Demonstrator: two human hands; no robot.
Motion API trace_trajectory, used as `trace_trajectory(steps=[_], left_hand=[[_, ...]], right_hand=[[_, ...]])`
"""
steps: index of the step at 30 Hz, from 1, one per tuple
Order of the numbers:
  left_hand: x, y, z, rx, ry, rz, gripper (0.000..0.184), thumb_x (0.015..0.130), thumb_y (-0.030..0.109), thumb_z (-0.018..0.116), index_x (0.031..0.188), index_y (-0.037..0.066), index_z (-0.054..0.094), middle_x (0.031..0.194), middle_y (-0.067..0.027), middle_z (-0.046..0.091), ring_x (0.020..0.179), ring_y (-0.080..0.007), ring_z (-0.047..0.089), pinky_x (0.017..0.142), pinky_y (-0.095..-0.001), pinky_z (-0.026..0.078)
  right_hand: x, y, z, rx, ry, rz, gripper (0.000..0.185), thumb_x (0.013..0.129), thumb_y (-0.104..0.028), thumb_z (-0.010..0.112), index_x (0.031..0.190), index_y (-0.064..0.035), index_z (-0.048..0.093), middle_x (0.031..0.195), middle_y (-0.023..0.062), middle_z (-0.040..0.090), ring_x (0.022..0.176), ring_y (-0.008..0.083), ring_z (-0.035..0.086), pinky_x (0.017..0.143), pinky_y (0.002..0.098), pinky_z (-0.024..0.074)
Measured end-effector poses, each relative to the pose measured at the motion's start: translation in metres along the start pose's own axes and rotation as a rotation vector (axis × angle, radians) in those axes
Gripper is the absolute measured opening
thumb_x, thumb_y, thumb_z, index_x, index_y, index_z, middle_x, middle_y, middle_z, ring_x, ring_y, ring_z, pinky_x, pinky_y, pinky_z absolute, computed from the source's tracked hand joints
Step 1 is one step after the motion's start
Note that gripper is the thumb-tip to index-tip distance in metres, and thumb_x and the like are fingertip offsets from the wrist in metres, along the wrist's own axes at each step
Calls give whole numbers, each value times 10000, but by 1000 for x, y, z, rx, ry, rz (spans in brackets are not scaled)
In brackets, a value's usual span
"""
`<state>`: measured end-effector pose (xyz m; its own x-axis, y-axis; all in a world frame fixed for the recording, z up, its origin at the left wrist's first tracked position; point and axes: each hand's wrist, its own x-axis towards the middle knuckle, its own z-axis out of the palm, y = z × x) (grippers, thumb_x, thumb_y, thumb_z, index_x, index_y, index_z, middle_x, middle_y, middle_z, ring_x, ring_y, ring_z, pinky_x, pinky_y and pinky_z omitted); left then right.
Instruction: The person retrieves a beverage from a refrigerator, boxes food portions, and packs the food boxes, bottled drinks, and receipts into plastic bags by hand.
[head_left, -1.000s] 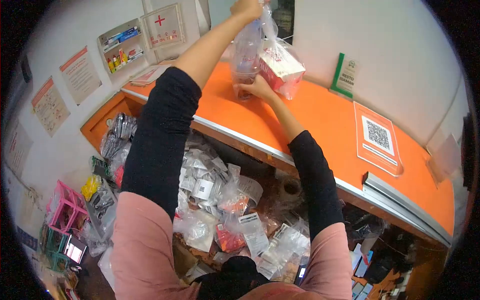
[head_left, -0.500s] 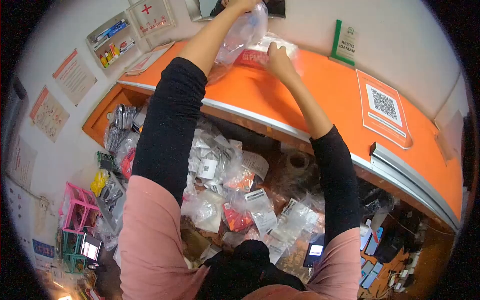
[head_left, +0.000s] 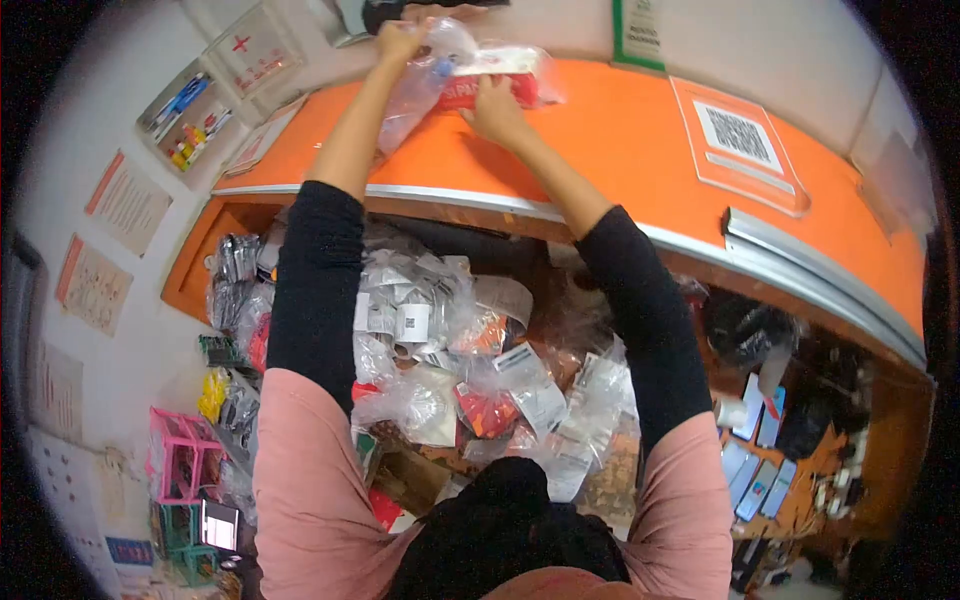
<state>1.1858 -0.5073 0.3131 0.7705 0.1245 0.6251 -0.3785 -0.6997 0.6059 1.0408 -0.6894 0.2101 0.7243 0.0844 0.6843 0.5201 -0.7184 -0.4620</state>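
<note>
My left hand (head_left: 400,42) is closed on the gathered top of a clear plastic bag (head_left: 408,108) and holds it up over the orange counter. Beside the bag is a red and white box (head_left: 520,88) with white lettering, in clear plastic, on the counter near the back wall. My right hand (head_left: 497,112) grips the front of this box, its fingers bent over the red side. Whether the box lies inside the same bag I cannot tell.
The orange counter (head_left: 600,150) carries a QR-code stand (head_left: 738,140) and a green-edged sign (head_left: 638,32). Under it lie several bagged items with paper receipts (head_left: 532,388). Phones (head_left: 770,415) rest at lower right. A dark shape, partly a person, shows at the wall opening.
The view has shifted, and both hands appear lower and farther left. My left hand has come down with the bag's top. My right hand's fingers now lie over the box's front.
</note>
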Motion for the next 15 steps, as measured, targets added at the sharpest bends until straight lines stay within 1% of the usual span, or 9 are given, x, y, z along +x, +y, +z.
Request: trace_trajectory(steps=[1, 3, 5, 8, 9, 10, 12, 13, 15], left_hand=[[-16, 13, -7, -63, 57, -47, 498, 633, 508, 674, 830, 51, 657, 744, -100, 645, 716, -199, 619, 601, -344, 484], [-39, 28, -24, -117, 84, -25, 411, 640, 401, 705, 845, 48, 661, 702, -84, 642, 654, -162, 604, 561, -317, 487], [-44, 19, -36, -49, -24, 155, 408, 690, 357, 671, 925, 28, 621, 805, -113, 617, 718, -198, 579, 642, -327, 461], [-117, 58, -69, 361, 99, 573, 447, 756, 299, 623, 1045, -24, 519, 991, -160, 529, 917, -255, 502, 797, -362, 396], [-152, 73, -84, 434, 164, 687, 462, 778, 280, 607, 1086, -42, 485, 1053, -176, 500, 984, -274, 477, 849, -373, 374], [-195, 88, -98, 424, 218, 738, 477, 801, 261, 591, 1126, -59, 451, 1115, -192, 470, 1050, -293, 451, 900, -385, 352], [-286, 97, -122, 199, 181, 584, 481, 828, 188, 568, 1180, -79, 379, 1197, -204, 410, 1124, -297, 416, 960, -392, 326], [-335, 99, -131, 58, 149, 458, 475, 834, 134, 562, 1195, -82, 341, 1217, -202, 379, 1131, -282, 406, 969, -388, 322], [-426, 87, -141, 3, 68, 470, 362, 827, 44, 528, 1143, -60, 383, 1147, -179, 414, 1097, -289, 425, 952, -398, 334]], right_hand=[[-1, -4, 1, -15, -38, 60, 566, 683, -254, 667, 1123, -9, 407, 1056, 257, 424, 857, 429, 533, 723, 446, 471], [-8, -10, -16, -67, -34, -150, 520, 700, -268, 641, 1066, 62, 473, 987, 295, 517, 941, 417, 487, 764, 459, 447], [19, 4, 16, 35, -90, -276, 208, 640, -111, 586, 832, -140, 659, 839, 116, 626, 819, 305, 573, 683, 435, 455], [-58, -40, -49, 73, -110, -34, 184, 654, -92, 565, 799, 13, 608, 815, 233, 587, 863, 324, 562, 736, 425, 446], [-91, -51, -64, 129, -15, -98, 293, 691, -142, 587, 902, 59, 554, 900, 249, 548, 917, 343, 532, 760, 421, 440], [-144, -66, -104, 269, 215, -136, 373, 737, -223, 596, 977, 49, 507, 972, 237, 502, 924, 350, 519, 754, 402, 444], [-231, -81, -176, 444, 239, -123, 272, 776, -185, 587, 988, -28, 520, 1013, 162, 505, 891, 301, 547, 733, 342, 462], [-276, -72, -191, 457, 186, 41, 213, 756, -198, 604, 884, -39, 542, 857, 125, 535, 802, 285, 566, 665, 358, 479], [-371, -29, -218, 404, 247, 434, 127, 749, -62, 595, 872, -32, 607, 821, 72, 619, 721, 164, 604, 642, 268, 478]])
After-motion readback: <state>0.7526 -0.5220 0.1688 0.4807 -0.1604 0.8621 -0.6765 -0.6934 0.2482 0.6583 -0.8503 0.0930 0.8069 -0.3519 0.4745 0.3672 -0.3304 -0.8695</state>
